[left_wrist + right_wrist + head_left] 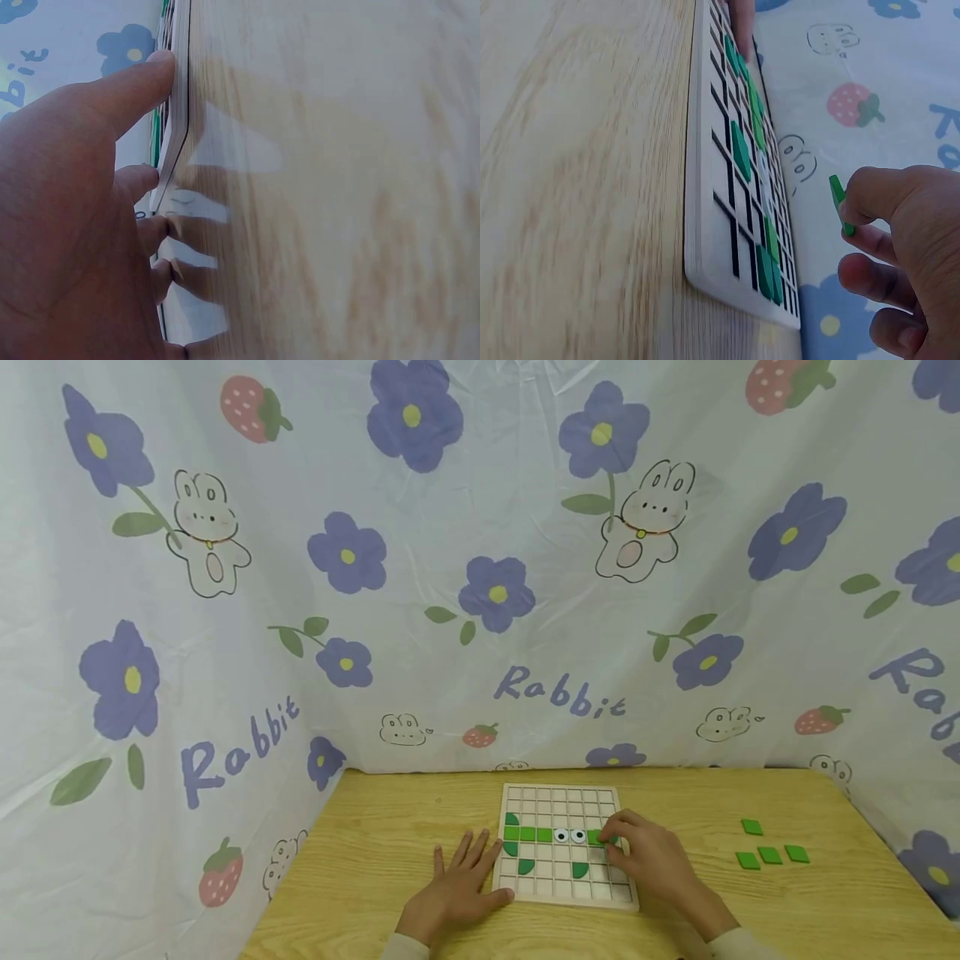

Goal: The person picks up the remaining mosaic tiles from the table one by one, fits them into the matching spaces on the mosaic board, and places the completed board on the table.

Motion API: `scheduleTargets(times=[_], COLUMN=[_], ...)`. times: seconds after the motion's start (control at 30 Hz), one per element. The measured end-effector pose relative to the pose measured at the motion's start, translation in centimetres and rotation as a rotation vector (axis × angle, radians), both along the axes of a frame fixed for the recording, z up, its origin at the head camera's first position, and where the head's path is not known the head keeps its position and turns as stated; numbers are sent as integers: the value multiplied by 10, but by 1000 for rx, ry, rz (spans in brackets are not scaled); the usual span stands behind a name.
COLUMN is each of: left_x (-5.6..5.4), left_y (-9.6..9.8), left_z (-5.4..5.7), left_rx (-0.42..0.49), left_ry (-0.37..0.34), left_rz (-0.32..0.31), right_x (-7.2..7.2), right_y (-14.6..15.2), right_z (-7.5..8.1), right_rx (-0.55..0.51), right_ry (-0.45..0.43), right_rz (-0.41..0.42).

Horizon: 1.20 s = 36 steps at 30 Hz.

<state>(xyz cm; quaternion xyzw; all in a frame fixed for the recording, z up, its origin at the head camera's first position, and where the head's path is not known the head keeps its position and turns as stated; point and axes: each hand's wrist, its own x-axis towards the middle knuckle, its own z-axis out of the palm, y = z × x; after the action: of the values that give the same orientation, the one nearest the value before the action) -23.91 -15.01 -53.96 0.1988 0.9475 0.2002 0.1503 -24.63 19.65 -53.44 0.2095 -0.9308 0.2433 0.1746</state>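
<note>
A pale wooden grid board (555,889) lies on the table. Across its middle runs a row of bright green square tiles (528,834) and two round eye tiles (569,836). Dark green quarter-round tiles (527,867) sit in other cells near the row and below it. My left hand (457,889) lies flat with fingers spread beside the board, its thumb at the board's lower left edge. Above the board's right side, my right hand (652,856) pinches a small green tile (839,199) between thumb and forefinger, covering part of the row's right end in the head view.
Several loose green square tiles (770,856) lie on the wooden table (825,910) to the right of the board. Behind the table's far edge hangs a white curtain (420,652) printed with flowers, rabbits and strawberries, which also runs along the left and right sides.
</note>
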Motion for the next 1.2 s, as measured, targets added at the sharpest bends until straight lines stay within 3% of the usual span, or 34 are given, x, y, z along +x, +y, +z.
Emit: scheduleTargets(times=[0.5, 0.83, 1.2], left_x=[0, 0, 0], left_y=[0, 0, 0], left_z=[0, 2, 1], left_rx=[11, -3, -5], left_ry=[-4, 0, -2], left_rz=[-2, 4, 1], right_x=[-11, -15, -22], right_y=[-43, -66, -83], right_z=[-5, -6, -15], right_rx=[16, 16, 53], right_ry=[81, -39, -40], right_rz=[116, 132, 156])
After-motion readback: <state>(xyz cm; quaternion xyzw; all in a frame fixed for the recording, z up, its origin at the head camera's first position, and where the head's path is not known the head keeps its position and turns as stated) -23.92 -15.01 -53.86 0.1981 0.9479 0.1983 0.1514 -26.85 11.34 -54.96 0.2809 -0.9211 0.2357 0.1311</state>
